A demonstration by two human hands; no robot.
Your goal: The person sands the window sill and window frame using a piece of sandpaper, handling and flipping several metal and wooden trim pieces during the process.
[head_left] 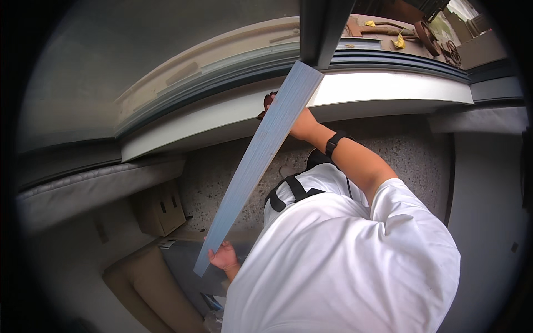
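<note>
A long, flat blue-grey board [261, 141] with a fine streaked grain slants across the middle of the head view, its wide end up by the window sill and its narrow end at the lower left. My right hand [304, 123], below a dark wristband, grips it near the wide end from the right edge. Past the left edge there, fingertips show beside a dark red thing [268, 102], mostly hidden behind the board; its kind I cannot make out. Toward the narrow end, my left hand [225, 256] is closed on the edge.
Beyond the board runs a white window sill [388, 89] below dark window frames [400, 58], with a dark upright post [323, 33]. Outside lie rusty metal parts [425, 39] and yellow leaves. A cardboard box [161, 210] and a brown padded piece [152, 288] are at the lower left.
</note>
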